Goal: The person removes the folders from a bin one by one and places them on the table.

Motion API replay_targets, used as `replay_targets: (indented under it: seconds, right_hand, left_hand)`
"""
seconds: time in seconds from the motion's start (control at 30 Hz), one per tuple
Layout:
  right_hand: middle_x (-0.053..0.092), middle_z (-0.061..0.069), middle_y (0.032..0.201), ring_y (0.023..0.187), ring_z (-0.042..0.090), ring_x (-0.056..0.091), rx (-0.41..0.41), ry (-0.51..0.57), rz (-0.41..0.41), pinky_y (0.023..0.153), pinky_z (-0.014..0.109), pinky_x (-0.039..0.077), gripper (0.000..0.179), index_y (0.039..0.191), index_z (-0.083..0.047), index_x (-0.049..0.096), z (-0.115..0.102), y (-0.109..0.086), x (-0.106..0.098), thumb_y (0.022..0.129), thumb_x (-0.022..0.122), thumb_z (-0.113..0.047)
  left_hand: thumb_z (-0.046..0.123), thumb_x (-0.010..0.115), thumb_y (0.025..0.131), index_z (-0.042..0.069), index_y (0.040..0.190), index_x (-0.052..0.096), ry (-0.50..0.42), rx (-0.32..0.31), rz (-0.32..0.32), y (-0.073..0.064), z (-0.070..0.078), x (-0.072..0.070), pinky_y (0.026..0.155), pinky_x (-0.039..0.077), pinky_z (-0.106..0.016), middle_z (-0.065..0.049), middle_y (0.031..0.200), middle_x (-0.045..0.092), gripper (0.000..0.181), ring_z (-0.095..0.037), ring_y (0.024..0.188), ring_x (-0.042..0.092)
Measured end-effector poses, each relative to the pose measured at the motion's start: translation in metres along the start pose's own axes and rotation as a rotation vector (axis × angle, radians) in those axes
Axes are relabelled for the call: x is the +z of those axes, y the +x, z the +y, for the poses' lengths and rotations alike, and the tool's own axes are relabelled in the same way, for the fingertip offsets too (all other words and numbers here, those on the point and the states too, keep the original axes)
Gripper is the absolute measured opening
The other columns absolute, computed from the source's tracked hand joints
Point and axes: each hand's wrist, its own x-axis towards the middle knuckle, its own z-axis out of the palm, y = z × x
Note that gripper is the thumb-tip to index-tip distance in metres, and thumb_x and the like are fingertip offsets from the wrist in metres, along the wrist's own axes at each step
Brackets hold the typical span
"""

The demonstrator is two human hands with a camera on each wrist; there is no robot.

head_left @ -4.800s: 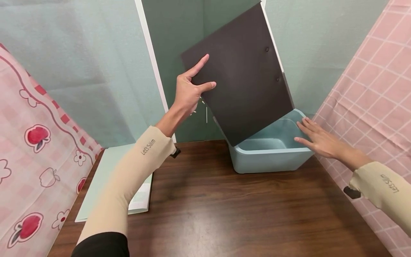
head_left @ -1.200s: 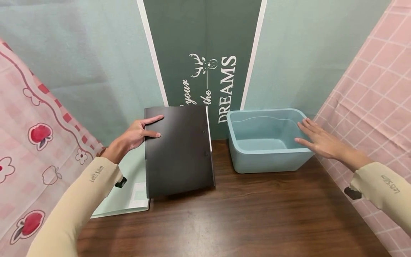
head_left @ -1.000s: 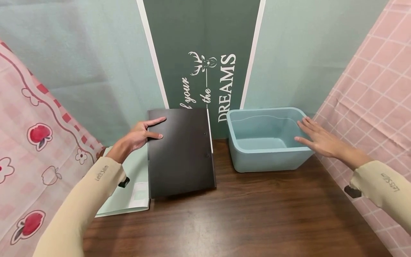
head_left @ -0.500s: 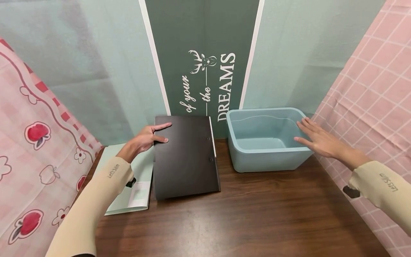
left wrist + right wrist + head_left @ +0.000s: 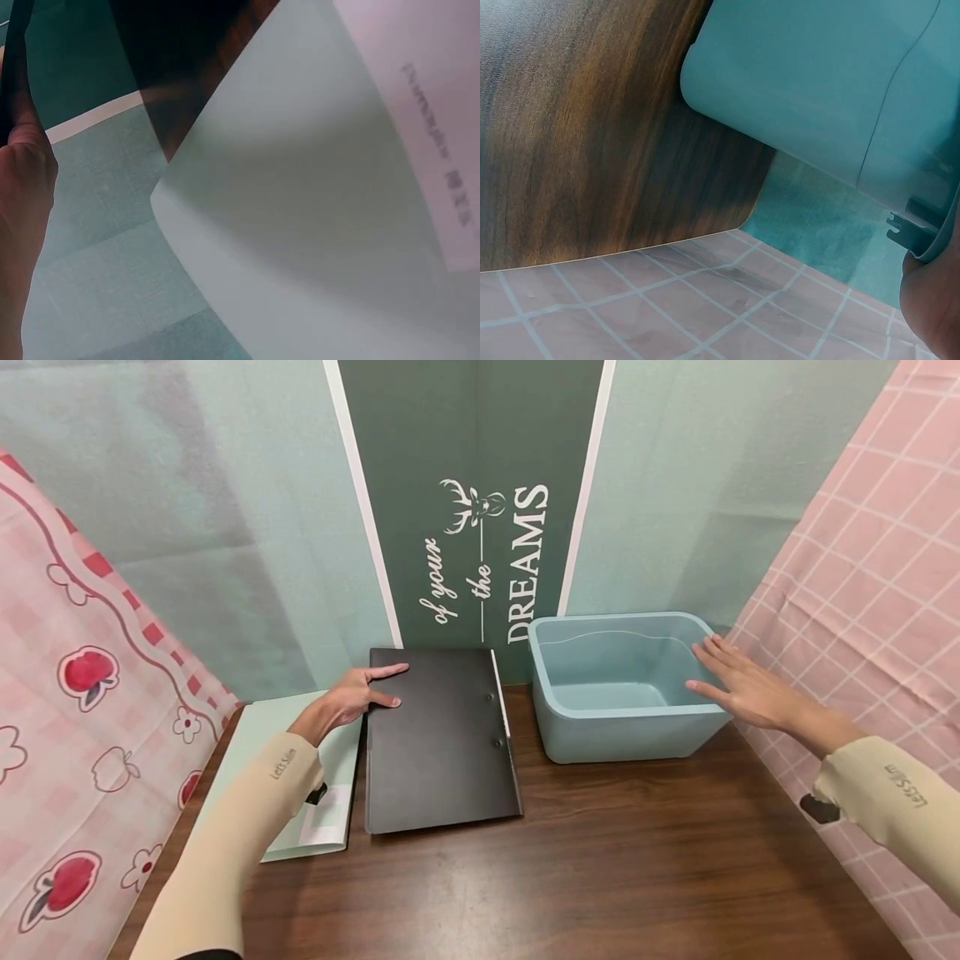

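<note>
My left hand (image 5: 351, 696) grips the left edge of a black file folder (image 5: 442, 760), thumb and index finger on its upper face, the other fingers hidden beneath. Two small rivets and a white strip show along the folder's right side. It lies low over the table, close to the back wall. In the left wrist view, that hand (image 5: 22, 180) shows at the left border. My right hand (image 5: 750, 689) rests with straight fingers on the right rim of a light blue plastic bin (image 5: 630, 735). No contents show inside the bin.
A pale green folder (image 5: 258, 727) with a white label lies left of the black one, partly under my left forearm. Beneath everything is a dark wooden table (image 5: 600, 868). A green printed cloth (image 5: 465, 427) hangs behind, with pink cloths (image 5: 862, 610) at both sides.
My left hand has carried the black folder from above the bin to the left, then lowered it, tilting it flatter, beside the pale green folder. My right hand has stayed on the bin's rim.
</note>
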Motion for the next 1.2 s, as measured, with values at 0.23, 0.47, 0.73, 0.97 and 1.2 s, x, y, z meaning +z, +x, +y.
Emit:
replay_targets:
  seconds: [0.23, 0.47, 0.73, 0.97, 1.2]
  right_hand:
    - [0.009, 0.033, 0.172, 0.163, 0.042, -0.001, 0.001, -0.001, -0.005, 0.130, 0.058, 0.003, 0.083, 0.167, 0.003, 0.019, 0.000, 0.003, -0.003, 0.109, 0.054, -0.044]
    - [0.010, 0.034, 0.171, 0.162, 0.043, 0.000, -0.009, -0.001, 0.001, 0.131, 0.054, 0.000, 0.082, 0.166, 0.005, 0.020, 0.003, 0.007, -0.004, 0.109, 0.054, -0.043]
    - [0.009, 0.031, 0.173, 0.163, 0.039, -0.003, -0.008, 0.011, -0.004, 0.129, 0.063, 0.006, 0.082, 0.167, 0.002, 0.019, 0.003, 0.009, -0.006, 0.109, 0.054, -0.044]
    - [0.009, 0.032, 0.172, 0.163, 0.040, -0.003, 0.001, 0.018, -0.007, 0.129, 0.063, 0.004, 0.082, 0.167, 0.003, 0.019, -0.003, 0.007, -0.007, 0.109, 0.053, -0.044]
    - [0.009, 0.032, 0.172, 0.163, 0.043, 0.000, 0.010, 0.016, 0.000, 0.129, 0.064, 0.004, 0.081, 0.167, 0.003, 0.021, -0.006, 0.007, -0.008, 0.109, 0.053, -0.043]
  left_hand:
    - [-0.009, 0.081, 0.087, 0.016, 0.157, 0.054, 0.012, -0.022, -0.018, 0.003, -0.004, 0.006, 0.048, 0.023, -0.026, -0.019, 0.173, 0.023, 0.079, -0.006, 0.048, 0.014]
    - [-0.008, 0.082, 0.085, 0.015, 0.156, 0.055, 0.090, -0.030, -0.006, 0.009, -0.009, 0.012, 0.095, 0.047, -0.027, -0.013, 0.174, 0.024, 0.079, -0.017, 0.126, 0.047]
    - [-0.007, 0.081, 0.087, 0.013, 0.157, 0.054, 0.136, -0.062, -0.018, 0.012, -0.016, 0.017, 0.111, 0.043, -0.038, -0.017, 0.174, 0.023, 0.077, -0.023, 0.132, 0.047]
    - [-0.006, 0.081, 0.088, 0.014, 0.157, 0.054, 0.132, -0.101, -0.055, 0.019, -0.021, 0.013, 0.049, 0.024, -0.026, -0.024, 0.172, 0.024, 0.076, -0.007, 0.048, 0.018]
    - [-0.002, 0.082, 0.088, 0.013, 0.155, 0.056, 0.220, -0.092, -0.038, 0.023, -0.022, 0.013, 0.076, 0.048, -0.032, -0.024, 0.173, 0.022, 0.074, -0.025, 0.100, 0.061]
